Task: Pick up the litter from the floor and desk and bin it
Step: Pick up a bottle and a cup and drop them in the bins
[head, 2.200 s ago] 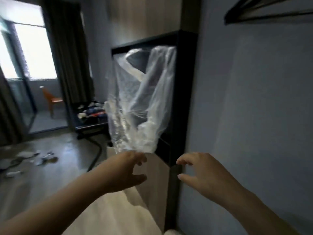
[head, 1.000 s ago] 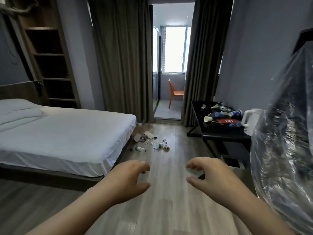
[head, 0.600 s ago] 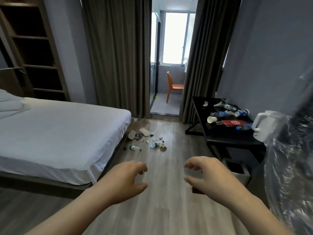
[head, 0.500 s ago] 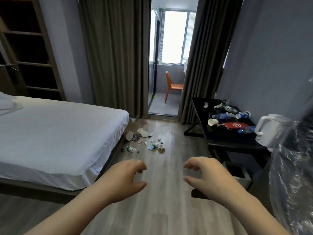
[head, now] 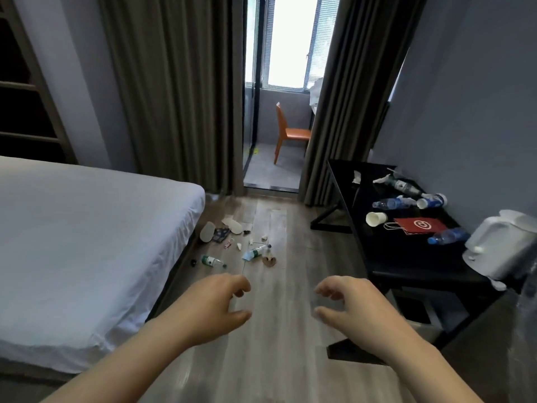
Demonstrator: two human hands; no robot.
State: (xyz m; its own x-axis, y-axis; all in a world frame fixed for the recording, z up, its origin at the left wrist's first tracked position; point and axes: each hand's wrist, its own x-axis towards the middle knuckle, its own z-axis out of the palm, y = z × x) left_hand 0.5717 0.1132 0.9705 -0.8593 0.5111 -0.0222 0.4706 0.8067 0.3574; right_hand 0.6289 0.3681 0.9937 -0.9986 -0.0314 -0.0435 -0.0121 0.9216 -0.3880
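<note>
Since my left hand [head: 215,306] and my right hand [head: 353,308] both hang out in front of me with fingers loosely curled round nothing, I judge the job has barely begun. The floor litter [head: 238,245] lies scattered beside the bed [head: 87,242], well ahead of my hands. It includes a green-labelled bottle [head: 213,261], a second bottle [head: 258,251] lying on a blue scrap, a pale cup [head: 207,231] and some small bits I cannot make out. To my right, the black desk [head: 406,266] carries its own share: a tipped paper cup [head: 375,219], a red paper bag [head: 420,226], blue-capped bottles [head: 390,203] and crumpled tissue [head: 356,177]. The white kettle [head: 502,245] at the near end I take for no rubbish. Under the desk sits a dark-mouthed box [head: 412,311] that may be the bin, though I cannot be sure. As I read it, everything is left to do: gather the floor heap, clear the desk, then drop it all in.
</note>
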